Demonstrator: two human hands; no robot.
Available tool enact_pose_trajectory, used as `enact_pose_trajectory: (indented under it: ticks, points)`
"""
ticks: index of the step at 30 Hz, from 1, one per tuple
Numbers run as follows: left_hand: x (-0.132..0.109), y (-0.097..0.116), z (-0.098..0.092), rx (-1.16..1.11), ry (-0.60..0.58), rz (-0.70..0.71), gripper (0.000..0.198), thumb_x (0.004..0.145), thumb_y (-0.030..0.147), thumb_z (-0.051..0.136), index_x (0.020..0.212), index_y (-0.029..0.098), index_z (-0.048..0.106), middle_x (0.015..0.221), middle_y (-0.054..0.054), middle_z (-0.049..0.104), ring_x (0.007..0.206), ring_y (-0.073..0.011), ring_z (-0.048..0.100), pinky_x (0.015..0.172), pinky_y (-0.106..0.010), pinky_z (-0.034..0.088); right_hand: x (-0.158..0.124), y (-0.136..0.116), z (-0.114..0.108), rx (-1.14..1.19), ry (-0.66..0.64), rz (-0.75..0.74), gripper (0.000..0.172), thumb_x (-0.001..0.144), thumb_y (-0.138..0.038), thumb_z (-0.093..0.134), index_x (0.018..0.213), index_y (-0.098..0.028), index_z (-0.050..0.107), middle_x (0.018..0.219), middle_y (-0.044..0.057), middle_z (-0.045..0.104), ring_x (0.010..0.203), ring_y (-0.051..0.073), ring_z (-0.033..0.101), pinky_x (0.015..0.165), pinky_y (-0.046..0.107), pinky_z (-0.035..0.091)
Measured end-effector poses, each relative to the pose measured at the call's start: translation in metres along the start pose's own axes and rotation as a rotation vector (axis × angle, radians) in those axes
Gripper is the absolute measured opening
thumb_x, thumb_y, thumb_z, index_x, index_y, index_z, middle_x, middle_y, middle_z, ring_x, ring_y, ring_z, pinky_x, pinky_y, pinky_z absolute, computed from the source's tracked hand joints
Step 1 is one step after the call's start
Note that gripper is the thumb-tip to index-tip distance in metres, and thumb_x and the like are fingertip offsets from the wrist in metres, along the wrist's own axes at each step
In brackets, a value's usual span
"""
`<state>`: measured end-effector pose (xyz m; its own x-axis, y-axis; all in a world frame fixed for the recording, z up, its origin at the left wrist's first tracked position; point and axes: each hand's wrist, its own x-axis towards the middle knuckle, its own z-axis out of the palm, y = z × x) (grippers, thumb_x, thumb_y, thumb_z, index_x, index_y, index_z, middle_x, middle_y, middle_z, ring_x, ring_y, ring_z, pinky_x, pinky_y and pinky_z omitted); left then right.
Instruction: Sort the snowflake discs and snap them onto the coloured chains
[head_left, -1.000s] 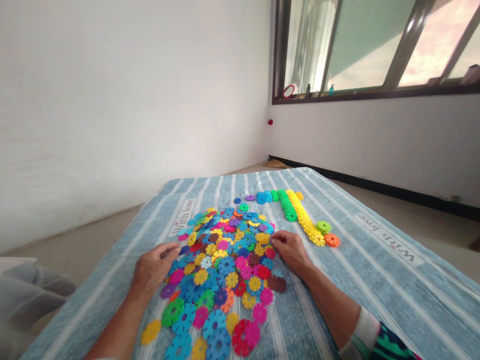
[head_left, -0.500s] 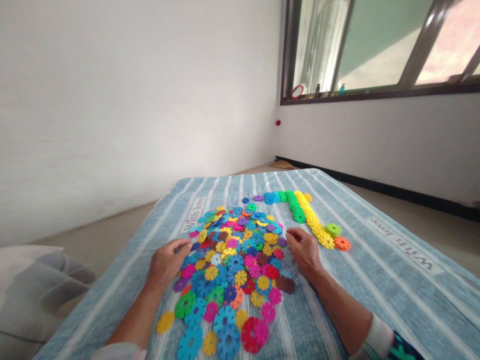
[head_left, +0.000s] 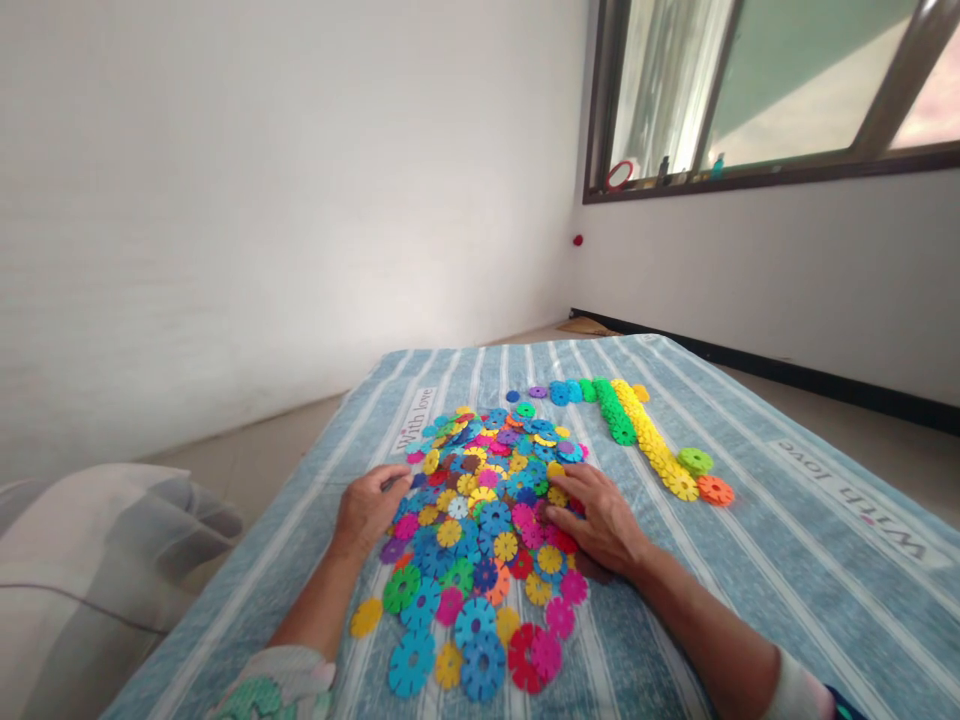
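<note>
A heap of flat, notched plastic snowflake discs (head_left: pixel 495 517) in many colours lies on the striped cloth in front of me. My right hand (head_left: pixel 604 515) reaches over the heap's right side, fingers stretched and thumb apart, fingertips at yellow and pink discs. At the left edge rests my left hand (head_left: pixel 371 508), its fingers loosely bent and its tips beside a dark blue disc (head_left: pixel 418 481); I see nothing held in it. Beyond the right hand, overlapping discs form a yellow row (head_left: pixel 656 450) and a shorter green row (head_left: pixel 616 412).
Single blue and purple discs (head_left: pixel 538 392) continue leftward from the rows' far end. A lime green disc (head_left: pixel 696 460) and an orange disc (head_left: pixel 715 490) lie at the near end. The blue striped cloth (head_left: pixel 750 590) covers the table. Sheer fabric (head_left: pixel 135 540) bulges at left.
My right hand has moved left from beside the heap onto its discs, and its fingers have opened. My left hand stays at the heap's left edge. The view has turned slightly left.
</note>
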<state>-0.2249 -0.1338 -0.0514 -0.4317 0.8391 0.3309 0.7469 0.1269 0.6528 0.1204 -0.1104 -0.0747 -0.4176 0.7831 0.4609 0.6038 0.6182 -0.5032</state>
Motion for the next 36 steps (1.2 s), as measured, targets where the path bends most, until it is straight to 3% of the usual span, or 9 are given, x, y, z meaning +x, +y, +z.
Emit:
enact_pose_trajectory:
  ticks: [7, 11, 14, 18, 22, 25, 29, 33, 36]
  points:
    - [0.001, -0.001, 0.000, -0.001, -0.004, 0.008, 0.034, 0.065, 0.045, 0.054, 0.081, 0.021, 0.073, 0.089, -0.004, 0.077, 0.084, -0.0238, 0.070, 0.087, -0.033, 0.053, -0.005, -0.029, -0.001, 0.051, -0.144, -0.193, 0.035, 0.087, -0.043, 0.061, 0.114, -0.022, 0.068, 0.128, 0.011, 0.061, 0.118, 0.027, 0.053, 0.103, 0.045, 0.039]
    - [0.001, 0.000, -0.001, 0.007, -0.013, -0.002, 0.036, 0.065, 0.046, 0.054, 0.082, 0.021, 0.074, 0.091, -0.004, 0.077, 0.085, -0.0245, 0.070, 0.088, -0.034, 0.053, -0.006, -0.046, -0.005, 0.102, -0.167, -0.336, 0.017, 0.089, -0.035, 0.059, 0.094, -0.022, 0.069, 0.104, 0.007, 0.067, 0.100, 0.021, 0.060, 0.091, 0.037, 0.045]
    - [0.001, 0.000, -0.001, 0.022, -0.010, -0.005, 0.036, 0.065, 0.046, 0.054, 0.082, 0.022, 0.074, 0.092, -0.004, 0.077, 0.084, -0.0245, 0.070, 0.088, -0.034, 0.053, -0.007, -0.052, -0.005, 0.163, -0.104, -0.406, 0.019, 0.091, -0.028, 0.054, 0.078, -0.021, 0.066, 0.091, 0.004, 0.067, 0.090, 0.017, 0.061, 0.085, 0.032, 0.046]
    - [0.003, 0.001, -0.001, 0.032, -0.004, -0.007, 0.035, 0.064, 0.046, 0.054, 0.080, 0.022, 0.074, 0.090, -0.004, 0.077, 0.083, -0.0247, 0.070, 0.086, -0.034, 0.053, -0.004, -0.039, 0.001, 0.155, 0.113, -0.289, 0.021, 0.092, -0.025, 0.051, 0.077, -0.021, 0.066, 0.095, 0.005, 0.069, 0.093, 0.017, 0.063, 0.087, 0.032, 0.047]
    - [0.003, 0.002, -0.001, 0.023, -0.004, -0.003, 0.034, 0.064, 0.046, 0.054, 0.079, 0.023, 0.074, 0.088, -0.004, 0.077, 0.081, -0.0245, 0.070, 0.084, -0.033, 0.054, 0.006, -0.008, 0.007, -0.062, 0.221, -0.059, 0.019, 0.089, -0.030, 0.054, 0.097, -0.021, 0.069, 0.111, 0.011, 0.067, 0.106, 0.025, 0.060, 0.093, 0.042, 0.047]
    - [0.003, 0.002, -0.001, 0.016, -0.003, -0.002, 0.033, 0.064, 0.046, 0.054, 0.078, 0.023, 0.074, 0.087, -0.004, 0.077, 0.080, -0.0244, 0.071, 0.081, -0.032, 0.054, 0.014, 0.009, 0.007, -0.184, 0.173, 0.057, 0.034, 0.087, -0.038, 0.058, 0.115, -0.020, 0.065, 0.130, 0.014, 0.057, 0.120, 0.030, 0.052, 0.098, 0.048, 0.044]
    - [0.004, -0.002, 0.000, 0.016, -0.005, 0.006, 0.032, 0.064, 0.045, 0.055, 0.077, 0.023, 0.074, 0.084, -0.003, 0.077, 0.077, -0.0243, 0.071, 0.077, -0.031, 0.055, 0.016, 0.011, 0.006, -0.211, 0.055, 0.096, 0.046, 0.089, -0.044, 0.055, 0.129, -0.021, 0.057, 0.138, 0.013, 0.053, 0.129, 0.031, 0.045, 0.105, 0.052, 0.038]
    - [0.005, -0.003, 0.000, 0.010, -0.001, 0.024, 0.031, 0.065, 0.044, 0.055, 0.078, 0.024, 0.074, 0.083, -0.003, 0.077, 0.077, -0.0237, 0.071, 0.076, -0.030, 0.055, 0.009, -0.010, 0.003, -0.157, -0.062, 0.003, 0.041, 0.091, -0.035, 0.055, 0.130, -0.022, 0.056, 0.137, 0.009, 0.056, 0.131, 0.030, 0.044, 0.107, 0.051, 0.035]
    - [0.004, -0.002, -0.001, 0.002, -0.005, 0.024, 0.032, 0.066, 0.045, 0.054, 0.078, 0.023, 0.074, 0.087, -0.003, 0.078, 0.081, -0.0240, 0.071, 0.080, -0.031, 0.055, 0.004, -0.029, -0.002, -0.062, -0.123, -0.148, 0.029, 0.094, -0.029, 0.050, 0.121, -0.025, 0.061, 0.128, 0.005, 0.063, 0.121, 0.023, 0.053, 0.106, 0.043, 0.037]
